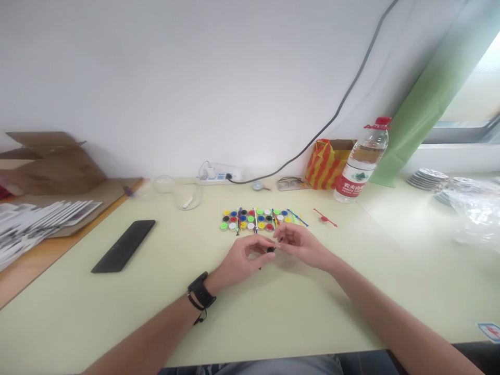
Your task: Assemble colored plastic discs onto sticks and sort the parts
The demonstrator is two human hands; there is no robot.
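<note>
Between the thumb and fingers of my left hand (247,258) is a small black round piece (270,250). My right hand (302,245) meets it there, thumb and forefinger pinched at the edge of the same piece, the other fingers curled. A thin dark tip pokes out below my left hand. Just beyond both hands lie several small round discs (251,219) in rows, coloured yellow, blue, red, green, white and black. Thin coloured arrows (298,217) lie among them. To the right, a red arrow spinner (324,219) sits on a round base.
A black phone-like slab (124,247) lies to the left, near stacked white cards (47,224) and a cardboard box (54,159). A power strip (219,174) stands along the wall. At right are a water bottle (361,165), a striped bag (327,165) and stacked discs (427,178).
</note>
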